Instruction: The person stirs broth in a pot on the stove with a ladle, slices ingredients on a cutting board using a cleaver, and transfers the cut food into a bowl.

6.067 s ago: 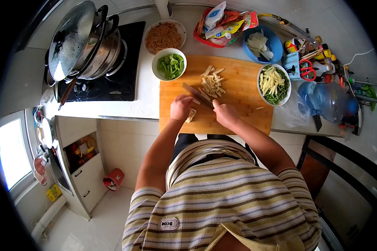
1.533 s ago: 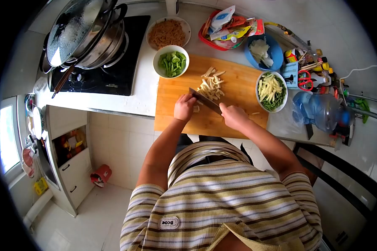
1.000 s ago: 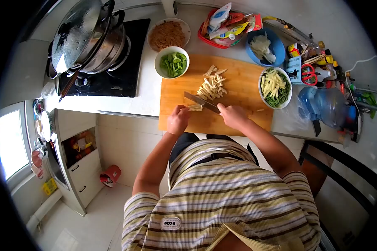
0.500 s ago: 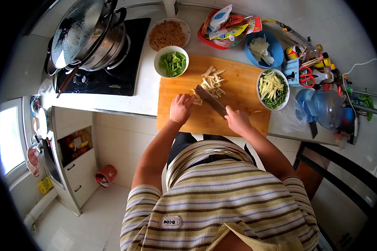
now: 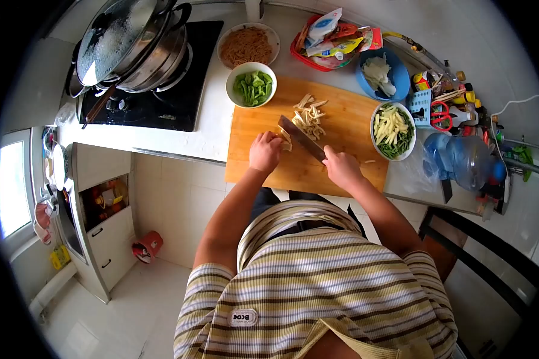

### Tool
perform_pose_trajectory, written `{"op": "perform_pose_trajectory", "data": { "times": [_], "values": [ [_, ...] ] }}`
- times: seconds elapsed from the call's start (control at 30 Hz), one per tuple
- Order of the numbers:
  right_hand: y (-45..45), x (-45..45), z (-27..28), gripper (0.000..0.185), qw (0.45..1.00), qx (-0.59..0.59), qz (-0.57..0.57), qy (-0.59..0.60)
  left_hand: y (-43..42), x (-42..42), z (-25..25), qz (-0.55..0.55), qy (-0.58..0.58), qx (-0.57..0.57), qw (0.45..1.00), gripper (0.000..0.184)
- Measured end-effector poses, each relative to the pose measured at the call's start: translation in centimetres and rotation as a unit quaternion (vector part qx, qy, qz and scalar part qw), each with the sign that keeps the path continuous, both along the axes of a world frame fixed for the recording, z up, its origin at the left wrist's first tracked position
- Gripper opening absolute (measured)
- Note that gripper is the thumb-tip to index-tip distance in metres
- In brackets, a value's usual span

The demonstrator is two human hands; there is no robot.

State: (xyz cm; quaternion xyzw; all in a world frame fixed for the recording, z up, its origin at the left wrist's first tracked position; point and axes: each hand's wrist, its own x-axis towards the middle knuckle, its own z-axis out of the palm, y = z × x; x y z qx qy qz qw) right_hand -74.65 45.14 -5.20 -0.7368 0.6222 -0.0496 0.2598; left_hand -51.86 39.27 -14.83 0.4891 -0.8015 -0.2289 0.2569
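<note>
My right hand (image 5: 342,169) is closed around the handle of a kitchen knife (image 5: 303,140), whose broad blade slants up and left over the wooden cutting board (image 5: 353,119). Left of the blade, my left hand (image 5: 265,152) has its fingers curled down on a few pale food slices (image 5: 286,142), partly hidden by the fingers. Beyond the knife lies a loose heap of cut pale strips (image 5: 310,117), whose kind I cannot make out. A white bowl of chopped green leaves (image 5: 253,88) stands at the board's far left corner.
At the board's right edge sits a bowl of pale sticks and green pieces (image 5: 393,128). Behind are a blue bowl (image 5: 402,76), a red basket of packets (image 5: 305,57) and a plate of brown shreds (image 5: 246,45). A lidded steamer pot (image 5: 156,69) stands on the black stove (image 5: 200,75).
The view has shifted slightly, so the counter items appear a little further right. Both hands stay at the knife and the pale slices, with only slight movement.
</note>
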Motion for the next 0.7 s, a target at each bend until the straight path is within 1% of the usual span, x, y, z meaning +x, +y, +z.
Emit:
{"op": "perform_pose_trajectory", "data": {
  "times": [0.07, 0.13, 0.2, 0.23, 0.3, 0.33, 0.4, 0.43, 0.5, 0.57, 0.63, 0.67, 0.7],
  "values": [
    [0.1, -0.2, -0.3, 0.016, 1.000, 0.001, -0.003, 0.006, -1.0, -0.5, -0.8, 0.014, 0.009, -0.006, 1.000, 0.014],
    [0.1, -0.2, -0.1, 0.015, 1.000, 0.003, -0.005, 0.011, -1.8, -0.8, -0.4, 0.028, 0.016, -0.011, 0.999, 0.013],
    [0.0, -0.2, 0.2, 0.015, 0.999, 0.031, -0.022, 0.033, -2.3, -0.8, -0.1, 0.092, 0.065, -0.019, 0.993, 0.013],
    [-0.1, -0.4, 0.2, 0.015, 0.999, 0.031, -0.023, 0.034, -2.1, -0.5, -0.3, 0.092, 0.065, -0.019, 0.994, 0.013],
    [-0.5, -0.9, 0.0, 0.015, 1.000, 0.008, 0.008, 0.019, -0.9, 0.8, -0.5, -0.048, -0.089, -0.013, 0.995, 0.013],
    [-0.7, -1.1, -0.1, 0.015, 1.000, 0.008, 0.008, 0.017, -0.1, 0.8, -0.5, -0.070, -0.016, -0.056, 0.996, 0.018],
    [-1.4, -1.5, 0.1, 0.014, 0.998, 0.034, 0.051, 0.033, 1.0, 0.7, -0.8, -0.060, -0.018, -0.072, 0.995, 0.021],
    [-1.7, -1.4, 0.3, 0.014, 0.998, 0.035, 0.049, 0.033, 1.2, 0.6, -1.2, -0.053, -0.021, -0.083, 0.995, 0.020],
    [-2.0, -1.4, 0.9, 0.014, 0.992, 0.048, 0.105, 0.046, 1.5, 0.6, -1.5, -0.055, -0.013, -0.070, 0.996, 0.020],
    [-2.1, -1.6, 0.5, 0.014, 0.992, 0.045, 0.111, 0.046, 2.0, 0.6, -2.1, -0.049, -0.009, -0.059, 0.997, 0.021],
    [-2.4, -1.2, 0.3, 0.014, 0.991, 0.040, 0.119, 0.040, 2.6, 0.9, -2.8, -0.002, -0.001, 0.012, 1.000, 0.023],
    [-2.4, -1.2, 0.3, 0.013, 0.993, 0.043, 0.101, 0.046, 3.0, 1.0, -3.3, 0.000, -0.002, 0.013, 1.000, 0.023],
    [-2.3, -1.3, 0.4, 0.013, 0.994, 0.045, 0.083, 0.054, 3.0, 0.7, -2.0, -0.021, -0.025, -0.013, 0.999, 0.028]
  ]
}}
